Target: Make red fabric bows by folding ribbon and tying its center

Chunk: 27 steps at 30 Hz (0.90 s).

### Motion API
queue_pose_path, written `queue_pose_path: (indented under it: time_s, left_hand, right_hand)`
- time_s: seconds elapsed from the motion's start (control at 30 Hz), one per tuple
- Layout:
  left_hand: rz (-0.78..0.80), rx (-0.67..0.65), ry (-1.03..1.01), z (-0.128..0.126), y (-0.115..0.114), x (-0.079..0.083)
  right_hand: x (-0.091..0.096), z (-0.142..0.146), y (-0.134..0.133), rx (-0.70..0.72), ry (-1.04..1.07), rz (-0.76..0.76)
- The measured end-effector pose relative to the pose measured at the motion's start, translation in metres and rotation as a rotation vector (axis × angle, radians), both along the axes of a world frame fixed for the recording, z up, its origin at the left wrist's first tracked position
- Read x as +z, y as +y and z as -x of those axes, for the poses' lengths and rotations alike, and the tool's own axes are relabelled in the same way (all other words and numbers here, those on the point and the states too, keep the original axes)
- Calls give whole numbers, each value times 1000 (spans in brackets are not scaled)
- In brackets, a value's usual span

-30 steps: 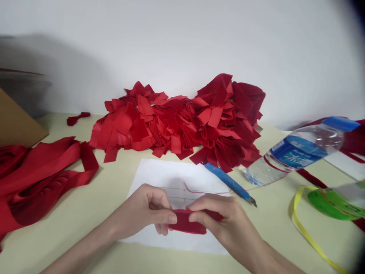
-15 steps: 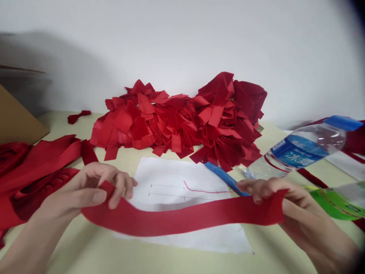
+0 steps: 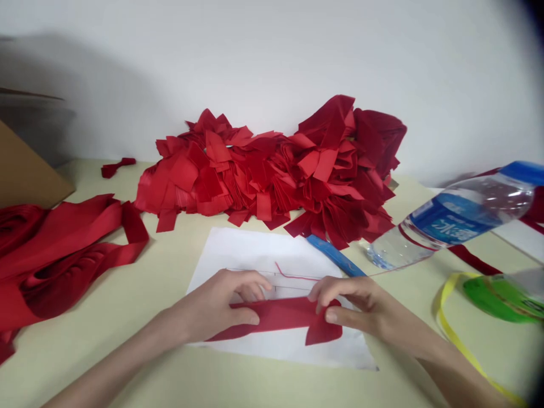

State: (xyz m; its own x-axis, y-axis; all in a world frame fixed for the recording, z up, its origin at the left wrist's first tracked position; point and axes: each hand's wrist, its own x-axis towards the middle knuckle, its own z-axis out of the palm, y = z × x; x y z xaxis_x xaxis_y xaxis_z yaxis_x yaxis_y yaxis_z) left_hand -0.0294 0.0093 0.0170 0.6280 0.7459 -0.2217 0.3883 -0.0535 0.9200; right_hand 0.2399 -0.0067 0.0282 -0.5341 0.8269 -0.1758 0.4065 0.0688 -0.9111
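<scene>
A short strip of red ribbon [image 3: 280,315] lies across a white paper sheet [image 3: 238,243] marked with thin black lines. The ribbon's right end is folded over, and my right hand [image 3: 357,303] pinches it there between thumb and fingers. At the other end, my left hand [image 3: 221,306] has its thumb on the ribbon and its fingers curled; it partly covers the left end. A thin red thread [image 3: 297,277] runs over the sheet just above the ribbon. Beyond my right hand rests a long blue object [image 3: 334,255], its kind unclear.
A large heap of folded red ribbon pieces [image 3: 263,170] stands against the wall. Coils of wide red ribbon [image 3: 72,249] lie at left, near a cardboard box [image 3: 29,170]. At right are a tilted water bottle [image 3: 450,218], a green-labelled item [image 3: 501,297] and a yellow strip [image 3: 450,323].
Both hands have come inward and brought the ribbon from a stretched hold down onto the paper. Its right end is now folded over.
</scene>
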Motion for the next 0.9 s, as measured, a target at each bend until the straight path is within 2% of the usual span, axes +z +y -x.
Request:
queue_pose_path:
  time_s: [0.17, 0.37, 0.73, 0.9]
  left_hand:
    - [-72, 153, 2, -13, -5, -18]
    - [-33, 138, -145, -20, -9, -25]
    - [-462, 63, 217, -21, -8, -28]
    - [-484, 42, 244, -16, -17, -18]
  right_hand:
    - [-13, 15, 3, 44, -133, -37]
    - [-25, 23, 1, 38, -145, -12]
    - [-26, 23, 1, 16, -134, -35]
    - [-26, 24, 0, 12, -126, -27]
